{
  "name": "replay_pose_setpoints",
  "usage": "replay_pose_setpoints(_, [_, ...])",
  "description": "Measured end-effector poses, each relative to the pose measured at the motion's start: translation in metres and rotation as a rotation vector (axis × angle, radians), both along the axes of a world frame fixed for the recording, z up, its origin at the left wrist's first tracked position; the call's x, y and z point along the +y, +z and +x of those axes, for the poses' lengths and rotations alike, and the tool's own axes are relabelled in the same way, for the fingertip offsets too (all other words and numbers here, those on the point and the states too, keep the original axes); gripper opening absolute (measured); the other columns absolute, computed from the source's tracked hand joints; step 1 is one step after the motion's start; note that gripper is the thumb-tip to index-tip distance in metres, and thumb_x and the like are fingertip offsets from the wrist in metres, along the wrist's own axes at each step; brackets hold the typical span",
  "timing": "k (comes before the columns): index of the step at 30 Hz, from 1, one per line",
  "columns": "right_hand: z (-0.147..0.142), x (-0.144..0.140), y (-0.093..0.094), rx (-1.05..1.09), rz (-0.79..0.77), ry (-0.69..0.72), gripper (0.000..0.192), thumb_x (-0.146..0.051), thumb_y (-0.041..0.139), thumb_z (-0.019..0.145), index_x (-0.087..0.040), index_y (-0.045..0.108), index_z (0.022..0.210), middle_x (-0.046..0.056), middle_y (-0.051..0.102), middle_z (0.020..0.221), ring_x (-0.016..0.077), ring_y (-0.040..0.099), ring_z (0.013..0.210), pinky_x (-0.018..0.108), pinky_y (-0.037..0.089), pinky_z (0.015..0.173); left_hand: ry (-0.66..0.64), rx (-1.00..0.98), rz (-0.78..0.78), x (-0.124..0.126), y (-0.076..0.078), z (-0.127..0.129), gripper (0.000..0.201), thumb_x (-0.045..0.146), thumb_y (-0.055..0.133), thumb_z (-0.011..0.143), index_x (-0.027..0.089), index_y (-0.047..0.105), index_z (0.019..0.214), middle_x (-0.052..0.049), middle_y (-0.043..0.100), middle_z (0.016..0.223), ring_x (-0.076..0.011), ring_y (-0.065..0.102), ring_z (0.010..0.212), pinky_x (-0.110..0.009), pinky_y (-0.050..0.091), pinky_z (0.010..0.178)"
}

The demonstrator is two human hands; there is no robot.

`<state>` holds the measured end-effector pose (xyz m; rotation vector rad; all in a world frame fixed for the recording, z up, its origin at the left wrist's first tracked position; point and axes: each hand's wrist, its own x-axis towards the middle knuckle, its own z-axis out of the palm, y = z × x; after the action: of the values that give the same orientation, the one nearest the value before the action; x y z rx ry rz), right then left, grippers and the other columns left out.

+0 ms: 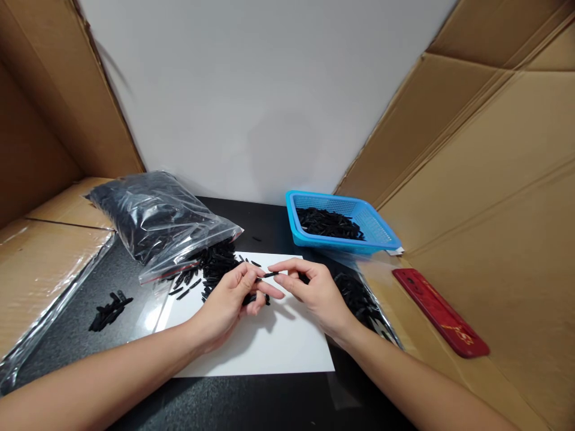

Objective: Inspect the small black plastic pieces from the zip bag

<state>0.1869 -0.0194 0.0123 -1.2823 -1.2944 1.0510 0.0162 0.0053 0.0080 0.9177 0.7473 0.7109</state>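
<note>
A small black piece (pixel 271 275) is held just above the white sheet (pixel 269 347), near the middle of the tabletop (pixel 251 401). Its long axis runs roughly left to right, close to level. The left hand (pixel 233 296) pinches the piece's left end between thumb and forefinger; its remaining fingers (pixel 265 293) are curled under, with further black pieces showing beneath them. The right hand (pixel 314 293) pinches the right end, thumb and forefinger nearly closed on it, the other fingers loosely bent.

Behind the left hand, loose black pieces (pixel 211 266) are scattered across the sheet's far-left corner, spilling from the mouth of a clear plastic bag (pixel 153 215) full of the same parts. A small heap of black pieces (pixel 108 311) lies apart at the left on the dark tabletop. A blue basket (pixel 381 230) with black pieces in it stands beyond the right hand. A second clear bag (pixel 359 299) of pieces lies just right of the right wrist, partly hidden by it. A red flat object (pixel 440 311) rests on cardboard (pixel 494 239) at the right.
</note>
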Motion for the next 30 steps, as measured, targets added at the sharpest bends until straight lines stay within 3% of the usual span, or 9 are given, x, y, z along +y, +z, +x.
replay_pose_setpoints(5, [0.001,0.0,-0.001,-0.01,0.03,-0.01,0.016,-0.028,0.071,0.073,-0.019,0.079,0.083,-0.005,0.042,0.055,0.0114,0.035,0.053,0.027,0.028,0.053,0.004,0.024,0.057,0.002,0.0,0.0,0.035,0.049,0.059,0.088,0.017,0.055,0.076,0.0,0.061,0.047,-0.0085,0.033,0.046,-0.021,0.021,0.049])
replay_pose_setpoints(11, [0.001,0.001,-0.002,0.009,0.041,0.014,0.009,-0.023,0.07,0.073,-0.02,0.077,0.078,-0.004,0.049,0.057,0.0114,0.036,0.054,0.026,0.028,0.051,0.047,-0.076,-0.061,0.002,0.006,0.0,0.021,0.034,0.067,0.085,0.015,0.06,0.081,-0.004,0.068,0.07,-0.0075,0.039,0.052,-0.021,0.028,0.054])
replay_pose_setpoints(15, [0.002,0.002,-0.003,0.367,-0.162,0.079,0.01,-0.026,0.07,0.073,-0.021,0.065,0.081,-0.01,0.034,0.05,0.0063,0.019,0.042,0.02,0.014,0.041,0.021,-0.083,-0.069,0.0,0.007,-0.001,0.016,0.029,0.063,0.086,0.014,0.062,0.089,-0.007,0.071,0.076,-0.0086,0.041,0.055,-0.022,0.028,0.053])
replay_pose_setpoints(18, [0.004,0.003,-0.001,0.665,-0.316,0.194,0.01,-0.026,0.062,0.073,-0.021,0.054,0.074,-0.009,0.043,0.052,0.0049,0.016,0.039,0.019,0.009,0.038,0.009,-0.087,-0.062,-0.001,0.006,-0.001,0.018,0.03,0.065,0.085,0.014,0.061,0.094,-0.008,0.072,0.078,-0.0083,0.041,0.054,-0.022,0.028,0.054])
replay_pose_setpoints(20, [0.005,0.004,0.0,0.702,-0.329,0.23,0.017,-0.03,0.059,0.075,-0.02,0.049,0.068,-0.005,0.051,0.056,0.0045,0.021,0.039,0.019,0.011,0.038,-0.003,-0.086,-0.04,-0.001,0.005,-0.001,0.023,0.033,0.067,0.084,0.016,0.058,0.097,-0.007,0.072,0.079,-0.0083,0.041,0.054,-0.023,0.03,0.057])
replay_pose_setpoints(24, [0.001,0.002,-0.002,0.432,-0.237,0.159,0.031,-0.044,0.064,0.082,-0.019,0.051,0.068,-0.008,0.045,0.051,0.0049,0.021,0.039,0.019,0.013,0.039,-0.013,-0.03,0.025,-0.001,0.001,-0.001,0.031,0.038,0.067,0.084,0.02,0.054,0.106,-0.004,0.07,0.077,-0.0098,0.044,0.058,-0.024,0.03,0.059])
replay_pose_setpoints(27, [-0.002,0.0,-0.004,0.117,-0.1,0.119,0.023,-0.041,0.07,0.079,-0.019,0.065,0.081,-0.006,0.048,0.052,0.0087,0.033,0.045,0.022,0.025,0.043,-0.03,0.015,0.091,-0.001,-0.004,-0.003,0.032,0.036,0.066,0.085,0.023,0.053,0.111,0.003,0.061,0.07,-0.0101,0.043,0.059,-0.024,0.027,0.058])
replay_pose_setpoints(30, [-0.003,-0.002,-0.004,-0.053,0.019,0.084,0.014,-0.032,0.07,0.079,-0.018,0.073,0.077,0.0,0.061,0.061,0.0131,0.046,0.055,0.027,0.037,0.055,-0.042,0.018,0.115,0.0,-0.004,-0.004,0.03,0.032,0.066,0.085,0.024,0.054,0.112,0.005,0.055,0.067,-0.0107,0.044,0.061,-0.024,0.026,0.058])
